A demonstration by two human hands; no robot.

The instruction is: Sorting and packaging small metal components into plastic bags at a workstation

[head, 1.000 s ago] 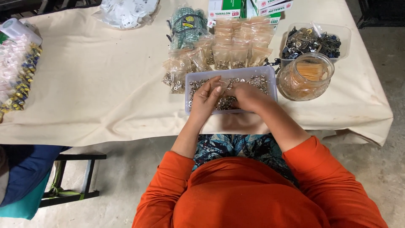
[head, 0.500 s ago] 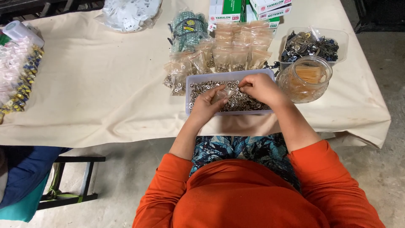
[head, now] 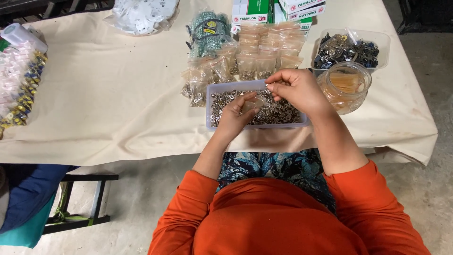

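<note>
A clear plastic tray [head: 210,89] full of small silver metal fasteners [head: 278,112] sits at the table's near edge. My left hand [head: 237,115] rests over the tray and holds a small clear plastic bag at its fingertips. My right hand [head: 296,87] is raised above the tray's far right part, fingers pinched on what looks like the bag's upper edge or a small fastener; I cannot tell which.
Rows of small filled clear bags [head: 264,47] lie behind the tray. A round clear jar [head: 344,86] and a clear tub of dark metal parts [head: 348,47] stand at the right. Boxes [head: 264,9], a white bag [head: 141,14] and coloured items [head: 19,89] lie around the cream tablecloth [head: 104,104].
My right hand has lifted out of the fasteners and moved up to the right. My left hand has stayed over the tray, now with the small bag at its fingers.
</note>
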